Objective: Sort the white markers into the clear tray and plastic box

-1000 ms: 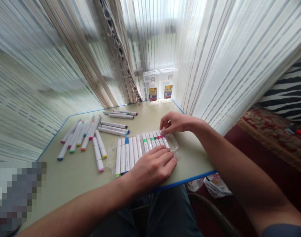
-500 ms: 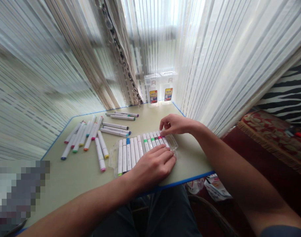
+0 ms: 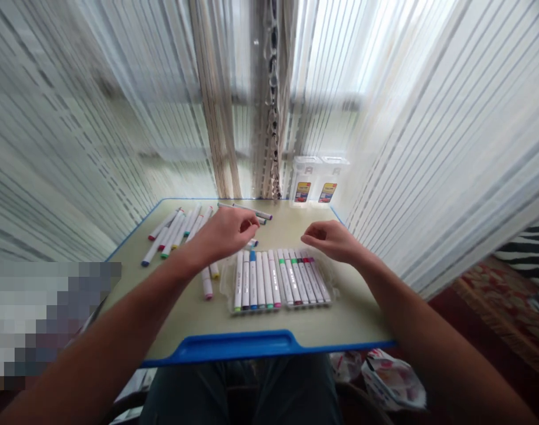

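My left hand (image 3: 227,231) hovers over the back middle of the table, its fingers loosely curled with a gap to the thumb and nothing visible in it. It partly hides loose white markers (image 3: 254,212) behind it. My right hand (image 3: 331,239) is just beyond the back right corner of a clear plastic marker case (image 3: 334,292), loosely curled, with no object showing in it. White markers (image 3: 264,283) lie side by side in the case in two groups. One has a blue band, and several on the right have green, dark, red or purple bands.
More loose markers (image 3: 172,230) with coloured ends lie on the left of the table (image 3: 358,319), which has a blue edge. Two clear upright cases (image 3: 320,183) with yellow labels stand at the back by string curtains (image 3: 118,118). A plastic bag (image 3: 393,381) sits below, right.
My left hand has lifted off the markers in the case and moved toward the back left. My right hand has drawn away from the case's right end. The view has turned left.
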